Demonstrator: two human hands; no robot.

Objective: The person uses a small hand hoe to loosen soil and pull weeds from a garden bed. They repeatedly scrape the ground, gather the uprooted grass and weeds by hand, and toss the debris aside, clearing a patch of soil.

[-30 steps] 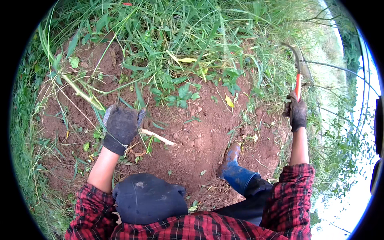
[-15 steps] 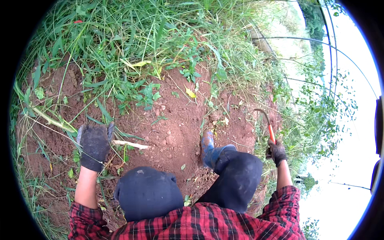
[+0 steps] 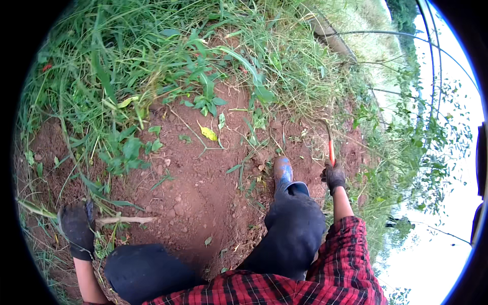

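Note:
My left hand (image 3: 77,229), in a dark soiled glove, is closed around a plant stalk (image 3: 127,220). The stalk's pale, bare end sticks out to the right over the soil, and its greener part runs off to the left. On the right, my gloved right hand (image 3: 334,177) grips a sickle (image 3: 331,151) by its orange handle. The sickle's thin curved blade points away from me, close to the grass, and its tip is hard to make out there.
Reddish loose soil (image 3: 188,188) lies between my hands, with a yellow leaf (image 3: 208,133) on it. Thick green grass (image 3: 117,56) grows along the far side. My blue muddy boot (image 3: 282,173) stands near the middle. Leafy branches (image 3: 406,112) and thin curved poles rise at the right.
My left hand has moved left and nearer to me with the stalk. My right hand and the sickle have shifted a little left and away. The whole view has shifted too.

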